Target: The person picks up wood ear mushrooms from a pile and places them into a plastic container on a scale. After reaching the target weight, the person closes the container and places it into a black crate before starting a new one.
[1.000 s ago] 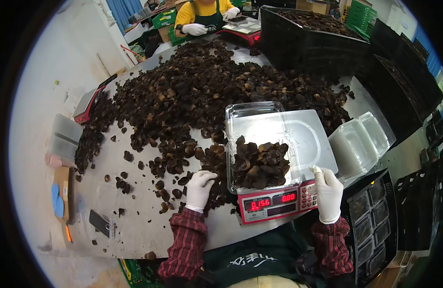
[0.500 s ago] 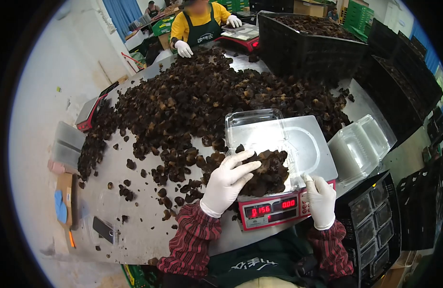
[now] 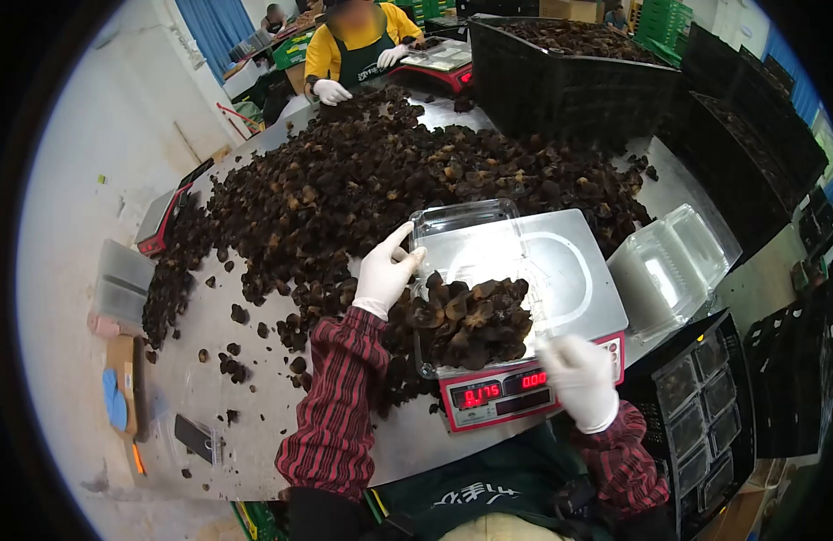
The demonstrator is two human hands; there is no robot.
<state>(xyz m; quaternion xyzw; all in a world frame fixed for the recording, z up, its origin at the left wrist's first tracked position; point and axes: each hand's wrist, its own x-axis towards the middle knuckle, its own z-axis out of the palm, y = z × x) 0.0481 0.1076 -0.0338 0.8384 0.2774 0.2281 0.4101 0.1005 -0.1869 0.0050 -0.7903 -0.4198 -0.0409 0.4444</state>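
A digital scale [image 3: 579,270] with a red front carries an open clear plastic clamshell box [image 3: 466,215]. Dark wood ear mushrooms [image 3: 475,325] fill its near half, while the lid half lies spread toward the far side. My left hand [image 3: 385,275], in a white glove, has its fingers on the left edge of the lid and appears to grip it. Over the right front corner of the scale is my right hand [image 3: 579,383], also gloved and smeared by motion; its fingers cannot be made out. The red display [image 3: 482,394] reads 0.175.
A large heap of wood ears [image 3: 371,180] covers the metal table [image 3: 272,433]. Stacked clear boxes [image 3: 664,270] stand right of the scale, above a black crate [image 3: 696,406] of packed boxes. A co-worker [image 3: 362,54] stands across the table. A phone [image 3: 195,437] lies at left.
My left hand has left the mushrooms in the box and moved up-left to the lid's edge. My right hand has shifted slightly left. The display rose from 0.156 to 0.175.
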